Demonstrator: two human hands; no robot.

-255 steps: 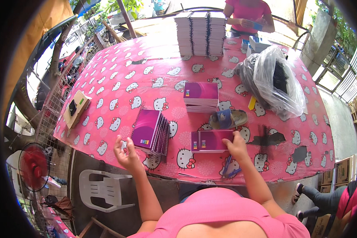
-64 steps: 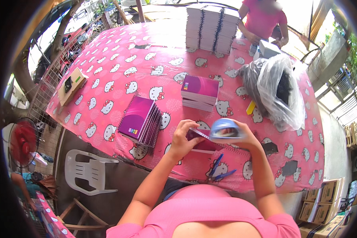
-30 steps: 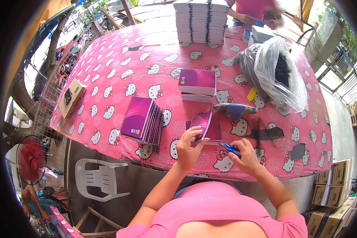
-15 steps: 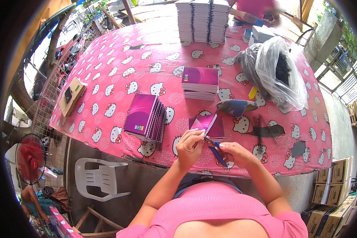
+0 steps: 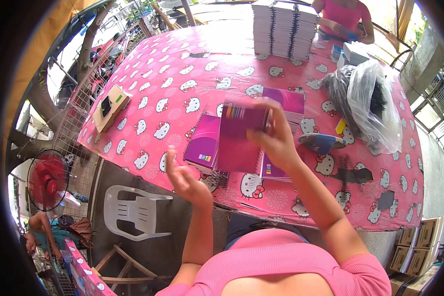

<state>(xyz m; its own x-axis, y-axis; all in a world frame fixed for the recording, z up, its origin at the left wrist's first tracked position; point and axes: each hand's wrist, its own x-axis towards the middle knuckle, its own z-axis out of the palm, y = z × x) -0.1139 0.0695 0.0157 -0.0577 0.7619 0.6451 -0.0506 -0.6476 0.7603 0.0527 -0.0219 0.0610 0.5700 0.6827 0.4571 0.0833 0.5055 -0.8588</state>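
Observation:
A purple-covered notebook (image 5: pixel 238 148), slightly blurred, is held up above the table in my right hand (image 5: pixel 279 138), gripped at its right side. My left hand (image 5: pixel 186 180) is off to its left, fingers apart and holding nothing. Just behind the held notebook lies a stack of purple spiral-bound notebooks (image 5: pixel 201 140), partly covered by it. A low purple notebook stack (image 5: pixel 275 168) sits below my right hand, and another purple stack (image 5: pixel 288 102) stands farther back. The pliers seen earlier are not visible now.
Clear plastic bag (image 5: pixel 362 108) with black contents lies at right, near a blue-grey folded item (image 5: pixel 323 143). Tall book stacks (image 5: pixel 283 32) stand far back; a co-worker (image 5: pixel 343 22) is beyond. A phone (image 5: pixel 106 105) rests on a cardboard piece at left. White chair (image 5: pixel 135 212) stands below the table.
My hands have parted. The right hand, earlier at blue-handled pliers on a notebook's spiral, now holds a notebook up farther left. My left hand has let go and moved left. The view has shifted.

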